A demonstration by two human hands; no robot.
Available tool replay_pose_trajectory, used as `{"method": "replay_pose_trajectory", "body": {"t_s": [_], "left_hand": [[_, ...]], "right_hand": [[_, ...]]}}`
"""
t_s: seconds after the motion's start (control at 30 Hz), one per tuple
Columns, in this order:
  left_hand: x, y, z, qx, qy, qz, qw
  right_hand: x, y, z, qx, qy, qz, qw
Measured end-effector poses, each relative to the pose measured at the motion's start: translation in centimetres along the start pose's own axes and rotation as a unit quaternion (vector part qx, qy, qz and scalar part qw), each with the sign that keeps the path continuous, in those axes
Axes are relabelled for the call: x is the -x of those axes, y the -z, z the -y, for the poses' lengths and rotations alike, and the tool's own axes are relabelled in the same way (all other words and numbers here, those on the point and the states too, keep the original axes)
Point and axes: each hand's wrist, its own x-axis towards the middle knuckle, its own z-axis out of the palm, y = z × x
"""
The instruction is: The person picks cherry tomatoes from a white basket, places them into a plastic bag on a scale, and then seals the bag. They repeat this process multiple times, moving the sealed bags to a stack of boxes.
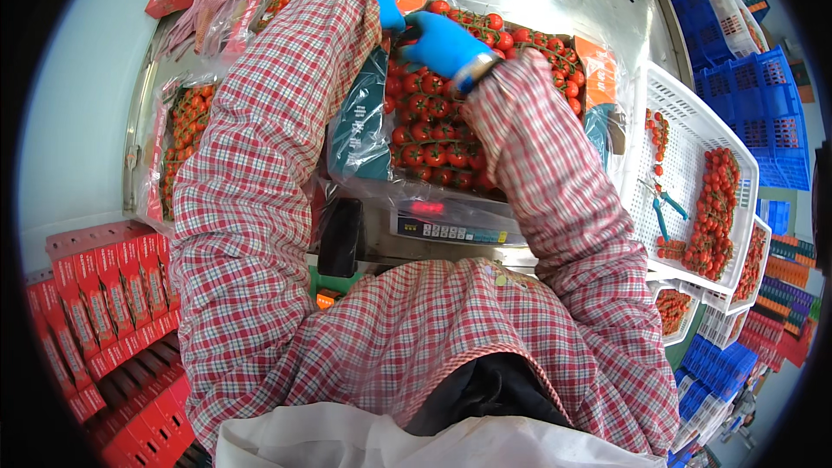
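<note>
A cardboard box lined with clear plastic film, full of red cherry tomatoes on the vine (434,143), rests over a digital scale (455,227) whose red display is lit. My left hand (389,10), in a blue glove, is at the box's far left corner, partly hidden by my sleeve; its fingers cannot be made out. My right hand (442,44), also blue-gloved, reaches over the tomatoes with its fingertips near my left hand. Whether either hand grips anything is unclear. Clear film (354,136) covers the box's teal left flap.
A black phone (340,237) lies left of the scale. At right, a white plastic crate (692,97) holds tomato trusses and teal-handled snips (662,211). Another tomato box (188,123) stands left. Red cartons (110,299) are stacked lower left, blue crates (754,110) at far right.
</note>
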Motion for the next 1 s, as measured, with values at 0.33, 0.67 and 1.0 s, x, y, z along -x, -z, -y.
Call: {"method": "replay_pose_trajectory", "body": {"t_s": [0.33,0.67,1.0], "left_hand": [[2.8,2.7,3.4,0.275,-0.065,0.055,0.958],[11.6,-8.3,-1.3,-0.098,-0.12,-0.257,0.954],[12.0,-4.8,-1.9,-0.054,-0.094,-0.154,0.982]], "right_hand": [[4.2,-2.2,-1.0,0.477,0.189,-0.066,0.855],[6.2,-0.4,-6.3,0.535,0.133,-0.106,0.827],[6.5,0.1,-5.8,0.501,0.153,-0.104,0.845]]}}
